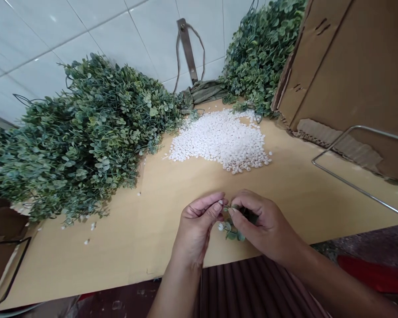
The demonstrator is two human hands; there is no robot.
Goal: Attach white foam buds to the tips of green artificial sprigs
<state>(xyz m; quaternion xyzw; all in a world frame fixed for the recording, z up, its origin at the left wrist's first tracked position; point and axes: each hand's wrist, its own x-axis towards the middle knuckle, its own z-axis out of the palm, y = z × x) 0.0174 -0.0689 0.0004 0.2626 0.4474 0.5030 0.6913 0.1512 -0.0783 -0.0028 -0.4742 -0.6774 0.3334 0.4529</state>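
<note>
Near the front edge of the table, my left hand (200, 221) pinches a small white bead-like piece (220, 202) between thumb and fingers. My right hand (262, 221) is closed on a sprig of artificial leaves (234, 234), its thumb and forefinger right beside the left fingertips. Part of the sprig is hidden behind the right fingers. Another white piece (221, 226) shows on the sprig just under the hands. Beyond them a wide heap of the same small white pieces (219, 139) lies on the tabletop (162, 203).
A large pile of artificial greenery (96, 128) covers the left side. More greenery (262, 53) stands at the back right, against a cardboard box (358, 70). A bent metal wire frame (358, 183) juts in at right. Behind is a white tiled wall (146, 39) with a hanging strap (187, 51).
</note>
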